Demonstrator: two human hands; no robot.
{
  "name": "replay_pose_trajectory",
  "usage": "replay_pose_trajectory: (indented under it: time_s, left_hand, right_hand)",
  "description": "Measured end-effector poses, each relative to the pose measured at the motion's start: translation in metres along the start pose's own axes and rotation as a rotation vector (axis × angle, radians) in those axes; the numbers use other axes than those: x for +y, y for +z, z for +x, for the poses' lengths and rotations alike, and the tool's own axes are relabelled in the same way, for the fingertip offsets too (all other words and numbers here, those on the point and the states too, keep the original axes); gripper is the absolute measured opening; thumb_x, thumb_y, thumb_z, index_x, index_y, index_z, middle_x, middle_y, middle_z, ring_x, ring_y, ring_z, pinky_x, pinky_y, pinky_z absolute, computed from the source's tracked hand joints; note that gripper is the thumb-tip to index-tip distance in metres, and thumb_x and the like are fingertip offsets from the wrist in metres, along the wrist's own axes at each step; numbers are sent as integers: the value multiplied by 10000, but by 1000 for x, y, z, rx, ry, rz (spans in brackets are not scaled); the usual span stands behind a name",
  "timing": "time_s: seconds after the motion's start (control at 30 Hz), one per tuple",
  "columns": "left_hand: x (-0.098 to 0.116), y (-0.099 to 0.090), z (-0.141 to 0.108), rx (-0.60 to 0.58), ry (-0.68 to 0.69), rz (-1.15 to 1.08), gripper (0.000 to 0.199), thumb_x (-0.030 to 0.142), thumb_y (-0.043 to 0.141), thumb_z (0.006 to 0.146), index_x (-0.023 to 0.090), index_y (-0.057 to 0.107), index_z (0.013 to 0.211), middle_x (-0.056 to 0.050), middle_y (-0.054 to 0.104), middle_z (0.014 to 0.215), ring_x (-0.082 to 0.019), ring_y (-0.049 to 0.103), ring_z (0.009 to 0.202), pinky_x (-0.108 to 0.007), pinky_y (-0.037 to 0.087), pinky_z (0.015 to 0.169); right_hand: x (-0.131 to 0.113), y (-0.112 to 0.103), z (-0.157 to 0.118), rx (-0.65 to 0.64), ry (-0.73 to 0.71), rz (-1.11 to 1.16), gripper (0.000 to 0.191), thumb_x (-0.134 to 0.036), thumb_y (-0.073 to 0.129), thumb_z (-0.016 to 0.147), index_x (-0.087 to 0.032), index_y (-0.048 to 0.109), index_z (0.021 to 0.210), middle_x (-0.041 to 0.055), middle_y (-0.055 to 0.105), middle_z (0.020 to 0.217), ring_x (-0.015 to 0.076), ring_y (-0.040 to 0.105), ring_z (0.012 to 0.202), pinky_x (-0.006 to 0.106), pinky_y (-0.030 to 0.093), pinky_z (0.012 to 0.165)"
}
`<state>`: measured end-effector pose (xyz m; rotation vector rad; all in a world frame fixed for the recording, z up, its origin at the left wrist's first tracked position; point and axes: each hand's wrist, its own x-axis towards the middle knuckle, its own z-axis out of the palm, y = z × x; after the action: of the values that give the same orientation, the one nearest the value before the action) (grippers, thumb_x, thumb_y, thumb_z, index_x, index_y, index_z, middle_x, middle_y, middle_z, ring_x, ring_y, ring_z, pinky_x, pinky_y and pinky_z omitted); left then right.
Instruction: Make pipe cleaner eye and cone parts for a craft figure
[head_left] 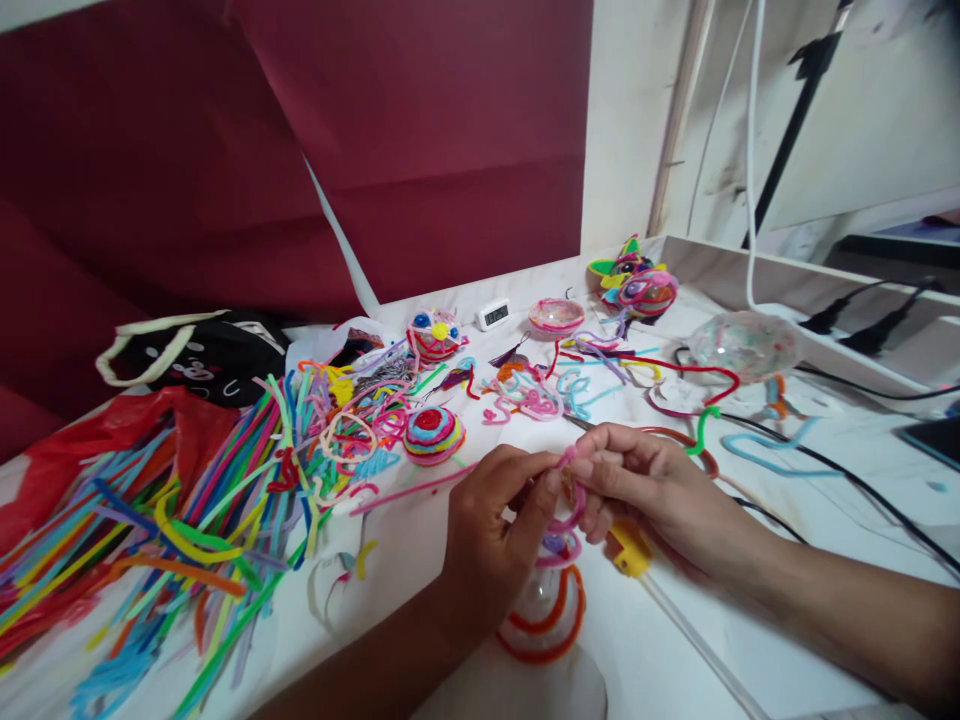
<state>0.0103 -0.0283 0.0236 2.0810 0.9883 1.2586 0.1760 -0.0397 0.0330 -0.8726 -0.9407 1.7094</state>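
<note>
Count from my head feed: two hands, one left (499,535), one right (649,490). One held pink piece (576,510). One timer (493,315), one black bag (199,360), one striped dome (433,435), one pink-rimmed bowl (556,318), one large clear bowl (745,346), one orange-ringed dome (541,618). Two black plugs (866,335). Fuzzy stems (225,500): dozens, too tangled for me to number.

Cool, whitish light of medium strength covers the white surface (409,535), its source out of view. Shadows are soft and faint, and the right hand (660,488) catches more light than the left hand (491,535). Small glints mark the clear bowl (745,345), while the dark red sheet (450,130) looks dull. Fine detail is smeared throughout, the clock's (493,315) digits are hard to read, and wide-angle stretching shows towards the edges, with the corners darker.
</note>
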Motion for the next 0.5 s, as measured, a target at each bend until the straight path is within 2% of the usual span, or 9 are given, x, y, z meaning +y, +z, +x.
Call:
replay_pose_trajectory:
  time_s: [0.17,0.5]
  left_hand:
    - [1,0,1,5,-8,-23,155,180,547,850,185,661,956,-27,620,785,-121,612,703,-232,486,625]
    - [3,-1,2,10,-2,-5,142,157,567,832,190,662,931,-6,607,777,-81,564,647,-187,468,579]
  right_hand:
    - [0,0,-1,-13,0,3,224,-294,725,715,-160,559,783,-1,665,563,107,609,457,189,481,427]
    - [2,-1,1,-24,-6,21,249,-278,730,707,-172,534,818,-18,650,567,111,606,453,195,475,421]
